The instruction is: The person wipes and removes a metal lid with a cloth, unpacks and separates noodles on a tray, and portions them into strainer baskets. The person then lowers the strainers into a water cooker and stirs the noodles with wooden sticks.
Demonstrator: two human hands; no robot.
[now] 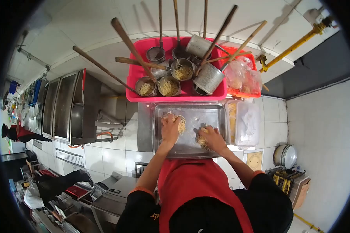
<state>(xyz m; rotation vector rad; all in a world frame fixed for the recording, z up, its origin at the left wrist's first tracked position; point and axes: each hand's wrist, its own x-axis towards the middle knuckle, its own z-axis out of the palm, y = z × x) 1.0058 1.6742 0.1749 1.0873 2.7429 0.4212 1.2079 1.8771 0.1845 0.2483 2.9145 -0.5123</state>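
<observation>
Stainless steel formed the shallow, rectangular tray (pixel 190 151) before me, near a white-tiled floor (pixel 114 155). Two pale noodle clumps (pixel 181 126) lay in it, my left hand (pixel 170 130) and right hand (pixel 212 139) curled over one each; grip closure could not be determined. Beyond, one pink plastic crate (pixel 175 98) held metal strainers, three visibly containing noodles.

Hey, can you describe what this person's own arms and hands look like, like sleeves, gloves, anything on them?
Both the left hand and right hand look bare, with no gloves. The forearms are uncovered below pushed-up or short black sleeves that end in orange cuffs. I can't make out any rings or watch.
</observation>
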